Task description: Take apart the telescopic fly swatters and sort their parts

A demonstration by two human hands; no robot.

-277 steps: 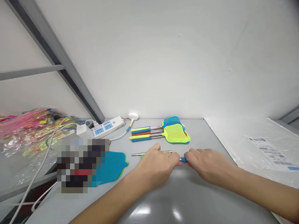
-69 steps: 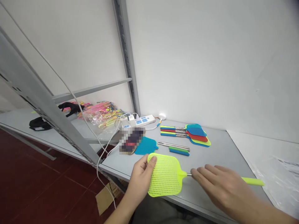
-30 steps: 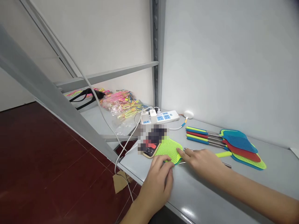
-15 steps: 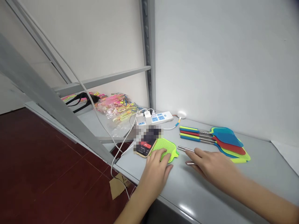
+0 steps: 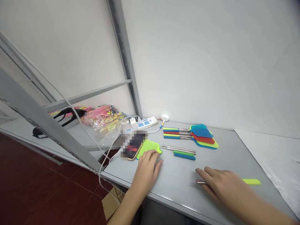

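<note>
My left hand (image 5: 148, 165) lies with its fingers loosely stretched over the near edge of a yellow-green mesh fly swatter head (image 5: 148, 146); a bit of blue shows beneath that head. My right hand (image 5: 220, 184) is closed around a swatter handle, whose metal rod tip (image 5: 200, 182) sticks out to the left and yellow-green grip (image 5: 252, 181) to the right. Between the hands and farther back lie metal rods (image 5: 175, 148), a green grip (image 5: 184, 153) and a blue grip (image 5: 184, 156). Behind them is a stack of whole fly swatters (image 5: 203, 137) in blue, red and yellow-green.
A phone (image 5: 133, 147) lies left of the mesh head. Behind it stand a white power strip (image 5: 146, 123) with plugs and a round white device (image 5: 164, 117). Cables (image 5: 100, 175) hang over the table's left edge. Bagged colourful items (image 5: 103, 117) lie beyond the grey frame (image 5: 47, 125).
My right hand has moved away from the metal rods toward the near right, keeping the yellow-green handle. The rods and two grips now lie uncovered. My left hand stays on the mesh head. The view has shifted.
</note>
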